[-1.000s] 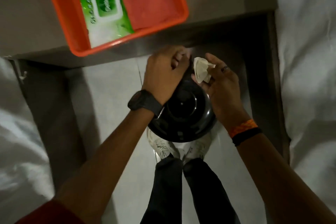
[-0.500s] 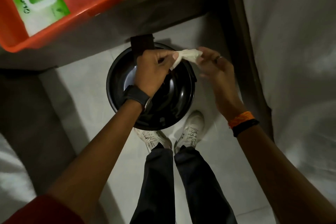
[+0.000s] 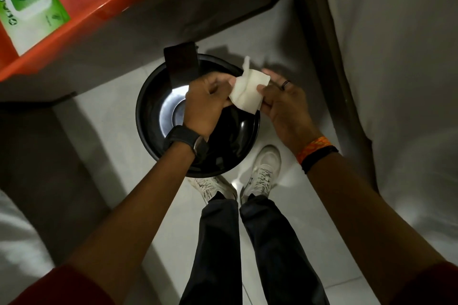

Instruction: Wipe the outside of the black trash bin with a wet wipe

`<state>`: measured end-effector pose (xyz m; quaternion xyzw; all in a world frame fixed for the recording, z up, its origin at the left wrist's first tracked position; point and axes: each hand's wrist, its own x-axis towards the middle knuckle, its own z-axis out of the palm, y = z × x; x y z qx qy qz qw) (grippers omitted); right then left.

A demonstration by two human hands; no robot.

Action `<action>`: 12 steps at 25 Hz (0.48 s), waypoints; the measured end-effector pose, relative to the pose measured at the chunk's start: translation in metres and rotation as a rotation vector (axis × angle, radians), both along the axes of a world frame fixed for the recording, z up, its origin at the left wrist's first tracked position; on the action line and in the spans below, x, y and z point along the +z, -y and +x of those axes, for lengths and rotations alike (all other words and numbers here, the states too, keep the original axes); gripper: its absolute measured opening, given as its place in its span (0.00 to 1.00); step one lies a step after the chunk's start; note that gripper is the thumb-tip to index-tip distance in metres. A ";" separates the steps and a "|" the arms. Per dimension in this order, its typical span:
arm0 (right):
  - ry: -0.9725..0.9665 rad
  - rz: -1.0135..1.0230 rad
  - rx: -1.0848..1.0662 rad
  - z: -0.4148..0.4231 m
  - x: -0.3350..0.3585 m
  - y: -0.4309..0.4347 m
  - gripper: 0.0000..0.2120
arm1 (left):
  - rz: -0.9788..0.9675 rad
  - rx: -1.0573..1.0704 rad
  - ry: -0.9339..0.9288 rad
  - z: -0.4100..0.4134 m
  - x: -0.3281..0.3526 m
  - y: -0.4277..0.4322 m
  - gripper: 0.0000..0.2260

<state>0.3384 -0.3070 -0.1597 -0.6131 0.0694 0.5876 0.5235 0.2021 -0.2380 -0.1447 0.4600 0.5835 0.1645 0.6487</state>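
The round black trash bin (image 3: 153,116) stands on the pale floor right in front of my white shoes, seen from above, its shiny lid reflecting light and a black pedal or hinge piece (image 3: 181,63) at its far edge. Above the lid I hold a white wet wipe (image 3: 247,93) stretched between both hands. My left hand (image 3: 205,104), with a black watch on the wrist, pinches the wipe's left edge. My right hand (image 3: 285,104), with a ring and orange and black wristbands, pinches its right edge. The wipe is partly unfolded, one corner sticking up.
An orange tray (image 3: 99,10) with a green and white pack of Dettol wipes (image 3: 27,5) sits on a brown table (image 3: 138,22) at the upper left. White bedding (image 3: 396,69) with a dark bed frame rises on the right. More white fabric lies at the left.
The crumpled wipe, first bunched in my right hand, has been pulled open between both hands. The view has shifted, so the bin and tray sit further left and lower.
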 end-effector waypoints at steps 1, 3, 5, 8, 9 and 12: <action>-0.006 -0.031 -0.017 -0.001 -0.002 0.001 0.22 | -0.103 0.125 0.046 0.001 0.000 0.000 0.06; -0.066 -0.101 -0.092 0.000 -0.003 -0.001 0.20 | -0.255 0.291 0.100 0.004 0.000 -0.001 0.05; -0.156 -0.142 -0.233 0.006 -0.004 -0.001 0.16 | -0.076 0.200 -0.043 0.004 -0.003 -0.005 0.06; -0.128 -0.094 -0.370 0.021 -0.011 0.007 0.19 | 0.585 -0.488 -0.366 0.009 -0.021 -0.034 0.13; -0.072 -0.072 -0.361 0.024 -0.012 0.010 0.18 | 0.643 -0.803 -0.430 0.016 -0.025 -0.046 0.17; 0.261 -0.148 -0.193 0.024 -0.019 0.014 0.04 | 0.444 -1.398 -0.609 0.039 -0.036 -0.066 0.27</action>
